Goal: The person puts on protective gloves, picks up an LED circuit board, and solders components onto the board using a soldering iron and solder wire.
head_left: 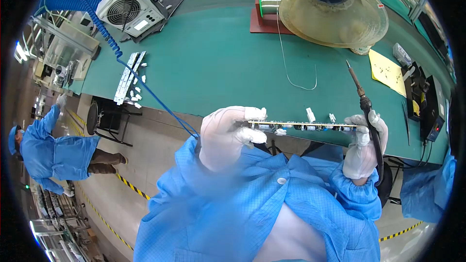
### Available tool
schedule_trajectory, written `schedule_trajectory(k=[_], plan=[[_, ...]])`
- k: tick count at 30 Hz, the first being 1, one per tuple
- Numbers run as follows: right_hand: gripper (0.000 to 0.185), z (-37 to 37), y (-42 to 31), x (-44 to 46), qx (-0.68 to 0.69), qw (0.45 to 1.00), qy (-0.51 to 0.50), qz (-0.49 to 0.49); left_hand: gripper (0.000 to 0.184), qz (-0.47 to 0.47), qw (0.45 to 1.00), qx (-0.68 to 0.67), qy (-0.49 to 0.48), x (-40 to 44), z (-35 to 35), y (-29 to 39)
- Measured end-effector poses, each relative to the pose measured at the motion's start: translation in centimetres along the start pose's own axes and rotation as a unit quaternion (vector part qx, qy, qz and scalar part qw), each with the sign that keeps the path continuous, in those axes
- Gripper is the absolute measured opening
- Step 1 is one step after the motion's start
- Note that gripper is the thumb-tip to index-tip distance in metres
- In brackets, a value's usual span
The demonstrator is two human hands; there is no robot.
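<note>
From where I stand, the narrow circuit board (286, 125) is at the lower middle of the frame, turned edge-on, over the near edge of the green desk (208, 58). The left grip (224, 133) pinches one end between thumb and fingers. The right grip (363, 140) steadies the other end and also has the soldering iron (366, 104) tucked among its fingers. Holding by the ends seems meant to spare the parts along the middle, and the iron points up and away, probably so its tip stays clear of board and gloves.

At the upper right, a reel of wire (269, 6) sits on a red stand, its loose strand (286, 70) trailing across the mat, likely left out so the end is easy to reach. The wide funnel (310, 24) beside it faces the worker, perhaps to draw off fumes. Further right, a black unit with a red light (433, 109) is near the iron's side, which would keep its cable short. White strips (128, 78) and small white pieces (137, 98) lie at the left, out of the way. A blue coiled cord (104, 31) runs down towards the left sleeve.
</note>
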State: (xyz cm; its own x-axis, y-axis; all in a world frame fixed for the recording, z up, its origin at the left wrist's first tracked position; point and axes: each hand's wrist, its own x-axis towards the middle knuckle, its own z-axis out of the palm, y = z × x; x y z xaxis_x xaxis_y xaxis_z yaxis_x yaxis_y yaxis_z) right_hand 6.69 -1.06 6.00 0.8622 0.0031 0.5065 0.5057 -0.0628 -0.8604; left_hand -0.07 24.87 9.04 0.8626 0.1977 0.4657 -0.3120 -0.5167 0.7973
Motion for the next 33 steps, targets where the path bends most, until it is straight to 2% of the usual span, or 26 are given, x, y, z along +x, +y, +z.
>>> schedule_trajectory(k=[2, 4, 7, 11, 12, 15, 17, 18, 19, 21, 22, 24, 26, 27, 29, 31, 32, 33], plan=[[0.031, -0.1, 0.1, 0.0, -0.005, 1.0, -0.004, -0.005, 0.045, 0.024, 1.0, -0.005, 0.001, -0.1, 0.1, -0.2], [0.032, -0.1, 0.2, -0.1, -0.015, 1.0, 0.001, -0.006, 0.045, -0.049, 0.994, -0.102, 0.0, -0.5, 0.3, -0.4], [0.034, -0.1, 0.3, -0.2, 0.01, 1.0, 0.012, -0.005, 0.045, -0.065, 0.989, -0.127, 0.029, -0.5, 0.6, -0.2], [0.036, -0.4, 0.0, -0.2, 0.01, 1.0, 0.009, -0.015, 0.044, -0.094, 0.987, -0.13, 0.017, -0.2, 0.2, 0.1], [0.035, -0.3, -0.2, -0.2, 0.045, 0.999, 0.017, -0.014, 0.044, -0.1, 0.985, -0.138, 0.011, -0.3, 0.0, 0.1], [0.035, 0.0, -0.6, -0.2, 0.112, 0.993, 0.035, -0.012, 0.046, -0.042, 0.991, -0.125, 0.003, -0.6, 0.0, -1.0], [0.041, 0.1, -0.8, -0.1, 0.148, 0.987, 0.028, -0.051, 0.052, 0.038, 0.995, -0.078, 0.039, -0.4, 0.3, -1.2], [0.048, -0.1, -0.5, -0.3, 0.177, 0.982, 0.025, -0.054, 0.07, 0.078, 0.996, -0.031, 0.033, -0.3, 0.6, -1.7], [0.048, -0.1, -0.6, -0.3, 0.173, 0.983, 0.027, -0.054, 0.07, 0.078, 0.996, -0.035, 0.031, -0.2, 0.8, -1.5], [0.052, 0.2, -1.0, -0.4, 0.193, 0.979, 0.021, -0.058, 0.07, 0.117, 0.99, 0.069, 0.046, 0.2, 1.1, -0.6], [0.052, 0.3, -0.9, -0.6, 0.201, 0.978, 0.019, -0.058, 0.07, 0.118, 0.99, 0.066, 0.045, 0.4, 1.1, -0.5], [0.052, 0.4, -0.8, -0.4, 0.208, 0.975, 0.006, -0.072, 0.068, 0.201, 0.965, 0.163, 0.03, 0.9, 1.0, -0.5], [0.049, 0.5, -0.7, -0.6, 0.224, 0.971, -0.01, -0.08, 0.066, 0.199, 0.964, 0.175, 0.033, 0.9, 1.0, -0.5], [0.056, 0.2, -0.4, -0.7, 0.168, 0.98, -0.028, -0.101, 0.063, 0.196, 0.961, 0.191, 0.04, 0.8, 1.1, -0.3], [0.055, -0.3, 0.0, -0.4, 0.131, 0.98, -0.064, -0.134, 0.06, 0.187, 0.964, 0.181, 0.048, 0.7, 1.4, 0.0], [0.055, -0.2, -0.2, -0.6, 0.148, 0.98, -0.053, -0.121, 0.058, 0.208, 0.956, 0.202, 0.042, 0.7, 1.0, -0.4], [0.054, -0.3, -0.2, -0.7, 0.133, 0.982, -0.058, -0.121, 0.041, 0.223, 0.955, 0.194, 0.037, 0.7, 0.7, -0.5], [0.053, -0.4, -0.2, -0.6, 0.118, 0.984, -0.063, -0.12, 0.041, 0.225, 0.955, 0.19, 0.035, 0.6, 0.6, -0.7]])
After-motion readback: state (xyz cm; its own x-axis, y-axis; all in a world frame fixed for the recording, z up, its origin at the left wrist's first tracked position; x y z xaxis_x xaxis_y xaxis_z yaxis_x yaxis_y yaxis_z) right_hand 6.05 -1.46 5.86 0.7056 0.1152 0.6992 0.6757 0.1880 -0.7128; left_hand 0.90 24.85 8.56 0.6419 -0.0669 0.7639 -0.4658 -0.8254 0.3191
